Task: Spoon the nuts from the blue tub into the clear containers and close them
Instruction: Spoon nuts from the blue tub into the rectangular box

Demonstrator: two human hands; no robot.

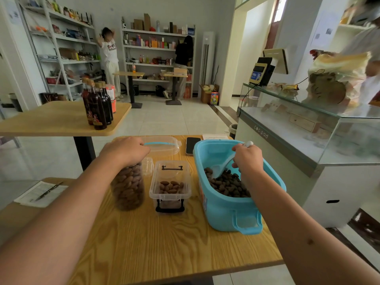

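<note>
So: L hand (125,150) grips full nut jar (128,187) top; R hand (247,158) holds scoop (221,168) in blue tub (228,210). Latch box (170,187) approx 1/4 full, unlidded.

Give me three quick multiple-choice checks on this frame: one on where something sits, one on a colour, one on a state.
1. Where does the phone lie?
A. On the table behind the blue tub
B. Inside the tub
C. On the glass counter

2. What colour are the latches on the small clear box?
A. Blue
B. Black
C. White

3. How full is that small box?
A. Full to the rim
B. Empty
C. Only a shallow layer of nuts

Answers:
1 A, it lies flat on the tabletop at the tub's far edge.
2 B, the front latch and the far one are both black.
3 C, nuts cover the bottom only, unlike the tall jar under the left hand, which is packed nearly to its top.
</note>
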